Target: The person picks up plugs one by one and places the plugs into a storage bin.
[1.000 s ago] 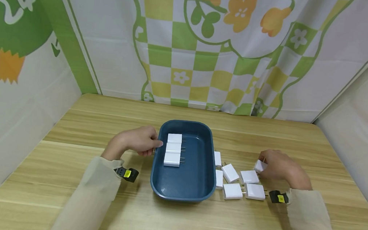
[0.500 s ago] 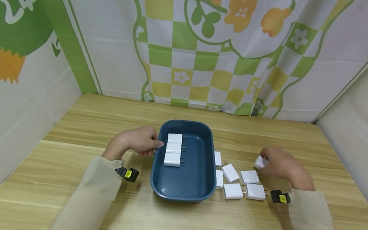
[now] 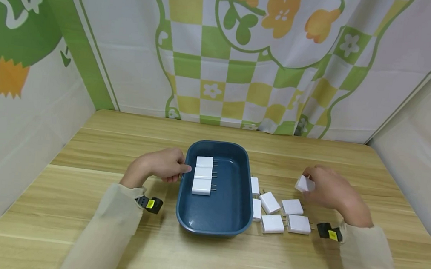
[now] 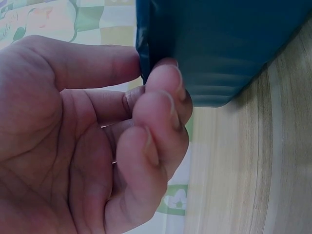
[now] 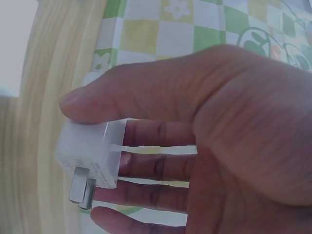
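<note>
A deep blue tray (image 3: 213, 220) stands mid-table. My left hand (image 3: 162, 164) pinches its left rim, thumb on top and fingers curled beneath, as the left wrist view shows on the tray wall (image 4: 219, 53). Inside, along the left side, three white plug chargers (image 3: 201, 186) lie in a row, prongs facing right. To the right of the tray, my right hand (image 3: 331, 191) holds another white charger (image 3: 304, 183) between thumb and fingers. In the right wrist view this charger (image 5: 87, 146) has its two flat metal prongs pointing down.
Several loose white chargers (image 3: 272, 223) lie on the wooden table (image 3: 144, 248) between the tray and my right hand, some against the tray's right wall. A patterned curtain (image 3: 239, 81) hangs behind the table, with fabric walls at both sides.
The charger in my right hand has shifted slightly left and up, and its angle has turned a little. My left hand and the tray stay in place.
</note>
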Tool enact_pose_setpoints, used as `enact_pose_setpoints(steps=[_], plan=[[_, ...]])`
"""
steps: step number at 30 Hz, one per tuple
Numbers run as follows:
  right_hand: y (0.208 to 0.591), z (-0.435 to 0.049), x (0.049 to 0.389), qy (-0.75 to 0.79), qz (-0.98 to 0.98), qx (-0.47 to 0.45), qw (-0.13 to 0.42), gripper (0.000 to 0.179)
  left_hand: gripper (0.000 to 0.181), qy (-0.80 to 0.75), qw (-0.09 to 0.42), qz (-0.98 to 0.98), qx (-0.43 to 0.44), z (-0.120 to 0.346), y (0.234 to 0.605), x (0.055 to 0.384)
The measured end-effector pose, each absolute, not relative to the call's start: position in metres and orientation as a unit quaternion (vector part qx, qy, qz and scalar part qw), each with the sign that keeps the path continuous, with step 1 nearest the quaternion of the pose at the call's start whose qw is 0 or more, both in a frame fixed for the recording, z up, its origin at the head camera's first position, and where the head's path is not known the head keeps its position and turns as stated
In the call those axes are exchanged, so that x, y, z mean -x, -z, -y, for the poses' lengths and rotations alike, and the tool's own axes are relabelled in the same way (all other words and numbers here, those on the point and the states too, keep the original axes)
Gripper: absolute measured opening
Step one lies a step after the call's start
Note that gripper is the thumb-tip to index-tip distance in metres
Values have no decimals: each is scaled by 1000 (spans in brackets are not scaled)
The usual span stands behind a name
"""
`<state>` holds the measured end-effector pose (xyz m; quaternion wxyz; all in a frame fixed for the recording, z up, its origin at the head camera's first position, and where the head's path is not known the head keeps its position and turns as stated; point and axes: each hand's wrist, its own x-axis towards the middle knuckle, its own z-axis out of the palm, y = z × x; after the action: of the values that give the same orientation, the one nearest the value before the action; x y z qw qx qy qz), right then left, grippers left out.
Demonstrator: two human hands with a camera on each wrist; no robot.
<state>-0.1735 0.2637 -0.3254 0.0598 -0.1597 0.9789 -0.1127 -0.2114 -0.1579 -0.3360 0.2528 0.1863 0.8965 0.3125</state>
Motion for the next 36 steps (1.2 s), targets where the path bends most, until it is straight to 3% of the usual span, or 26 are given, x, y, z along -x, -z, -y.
enact_pose_setpoints(steps=[36], plan=[[310,-236,160,135,-963,224,-60,46,41,-311,247,-897,-193,158,336,211]])
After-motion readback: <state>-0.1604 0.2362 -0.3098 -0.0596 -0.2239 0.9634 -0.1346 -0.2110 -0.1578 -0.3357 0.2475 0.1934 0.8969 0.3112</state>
